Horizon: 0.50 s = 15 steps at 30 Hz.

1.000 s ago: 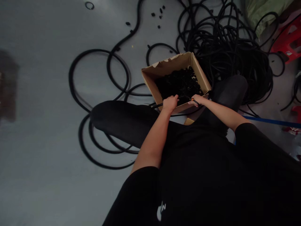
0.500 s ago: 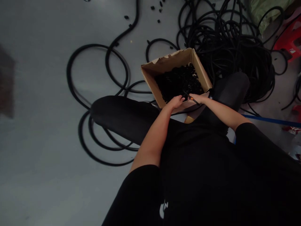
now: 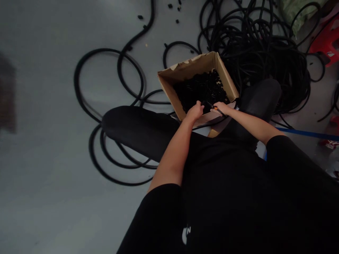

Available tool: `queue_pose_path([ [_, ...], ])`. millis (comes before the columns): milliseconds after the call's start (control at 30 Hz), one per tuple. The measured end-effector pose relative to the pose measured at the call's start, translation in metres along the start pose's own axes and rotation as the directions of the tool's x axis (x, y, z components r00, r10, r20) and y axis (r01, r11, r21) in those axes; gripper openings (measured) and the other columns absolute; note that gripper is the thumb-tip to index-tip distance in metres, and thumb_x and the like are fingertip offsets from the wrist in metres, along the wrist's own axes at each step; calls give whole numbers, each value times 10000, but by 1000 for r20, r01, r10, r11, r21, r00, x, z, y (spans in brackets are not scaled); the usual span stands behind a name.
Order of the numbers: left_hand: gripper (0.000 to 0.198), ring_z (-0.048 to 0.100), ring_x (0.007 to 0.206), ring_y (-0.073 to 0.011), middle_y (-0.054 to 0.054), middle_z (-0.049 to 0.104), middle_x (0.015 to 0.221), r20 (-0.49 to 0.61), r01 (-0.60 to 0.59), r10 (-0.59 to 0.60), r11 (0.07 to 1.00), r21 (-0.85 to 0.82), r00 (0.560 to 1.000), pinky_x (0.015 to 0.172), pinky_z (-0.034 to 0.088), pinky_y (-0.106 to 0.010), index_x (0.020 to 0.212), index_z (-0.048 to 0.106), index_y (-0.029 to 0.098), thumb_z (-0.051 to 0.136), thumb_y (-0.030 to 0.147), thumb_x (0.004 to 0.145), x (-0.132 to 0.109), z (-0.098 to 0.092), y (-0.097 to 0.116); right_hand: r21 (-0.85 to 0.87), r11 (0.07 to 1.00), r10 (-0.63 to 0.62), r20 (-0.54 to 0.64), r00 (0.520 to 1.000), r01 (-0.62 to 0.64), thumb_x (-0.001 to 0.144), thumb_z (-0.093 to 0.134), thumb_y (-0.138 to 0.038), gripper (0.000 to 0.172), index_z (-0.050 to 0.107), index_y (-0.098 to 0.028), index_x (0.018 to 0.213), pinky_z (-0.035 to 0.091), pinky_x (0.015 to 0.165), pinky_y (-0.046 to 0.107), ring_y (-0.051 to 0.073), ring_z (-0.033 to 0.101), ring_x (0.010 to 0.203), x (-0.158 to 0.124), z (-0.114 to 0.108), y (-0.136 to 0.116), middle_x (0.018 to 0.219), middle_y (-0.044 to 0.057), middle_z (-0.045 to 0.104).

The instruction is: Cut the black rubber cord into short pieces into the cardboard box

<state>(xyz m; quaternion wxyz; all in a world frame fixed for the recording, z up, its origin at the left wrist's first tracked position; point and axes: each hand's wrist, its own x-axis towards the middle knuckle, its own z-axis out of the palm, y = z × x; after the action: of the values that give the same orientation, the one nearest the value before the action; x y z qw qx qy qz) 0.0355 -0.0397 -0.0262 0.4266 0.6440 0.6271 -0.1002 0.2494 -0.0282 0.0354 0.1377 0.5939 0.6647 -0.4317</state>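
My right hand (image 3: 221, 107) is closed around a hand tool with black and orange handles (image 3: 216, 108), probably cutters; its dark jaws point left toward my left hand. Fingers curled, my left hand (image 3: 196, 111) is closed just left of the jaws. A small black bit shows by its fingertips, too dark to identify. Both hands are over the near side of an open cardboard box (image 3: 173, 102). Many short black pieces (image 3: 198, 88) lie inside it. A black hose (image 3: 210, 125) passes below the hands along the box's near side.
A large tangle of black hose (image 3: 265, 53) is piled behind the box to the right. Looser hose loops (image 3: 76, 79) lie on the grey floor at left. Several black bits (image 3: 170, 6) are scattered at the back. A red plastic stool (image 3: 325, 42) and a green sack (image 3: 299, 16) are at far right.
My left hand has moved slightly up and left, away from the tool, with its fingers turned upward. My right hand keeps the tool in nearly the same place.
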Motion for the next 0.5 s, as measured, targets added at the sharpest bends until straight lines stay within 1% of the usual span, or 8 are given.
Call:
queue_pose_path([
  [67,536,822,1584,-413,-300,861,1652,-24,-1,0,1000,-6,1000,1267,622,-464,1754,680,138,459,353,1315,0,-2,-4,27,999,21,48,999,-22,1125,889,-459,339,770,-184,967,497,737,255,208,726,746,2,3,3,668,-2,678],
  [133,535,816,1601,-413,-268,864,1669,-20,-25,25,1000,-12,999,1282,624,-466,1753,714,179,483,388,1319,1,-3,-7,81,995,49,116,992,-58,1122,901,-427,305,729,-207,998,507,699,244,203,706,702,5,6,7,640,-23,647],
  [233,532,829,1581,-420,-242,882,1644,-5,-26,26,999,-19,1000,1260,640,-469,1739,749,218,476,422,1331,2,-1,-6,182,981,39,168,985,-70,1120,841,-267,214,663,-234,1006,504,660,232,186,660,663,9,11,11,647,-52,605],
  [300,522,836,1567,-423,-270,880,1628,15,-3,3,1000,-16,1000,1243,642,-457,1664,791,174,448,391,1336,4,1,-2,223,975,-20,175,984,-20,1083,792,-150,180,651,-235,1009,489,658,223,171,625,670,11,14,13,677,-66,581],
  [400,481,849,1532,-389,-303,875,1606,65,1,0,1000,-10,998,1214,638,-395,1504,850,112,463,332,1322,7,3,4,182,980,-113,173,978,81,1016,763,-73,168,685,-218,1047,496,715,220,168,618,738,14,15,14,755,-61,614],
  [500,428,863,1450,-364,-269,912,1522,95,-90,92,996,-26,991,1195,642,-385,1430,883,111,529,302,1282,8,5,6,62,989,-138,140,980,131,1019,755,-93,138,737,-186,1119,531,822,240,183,648,846,13,13,12,898,-5,739],
])
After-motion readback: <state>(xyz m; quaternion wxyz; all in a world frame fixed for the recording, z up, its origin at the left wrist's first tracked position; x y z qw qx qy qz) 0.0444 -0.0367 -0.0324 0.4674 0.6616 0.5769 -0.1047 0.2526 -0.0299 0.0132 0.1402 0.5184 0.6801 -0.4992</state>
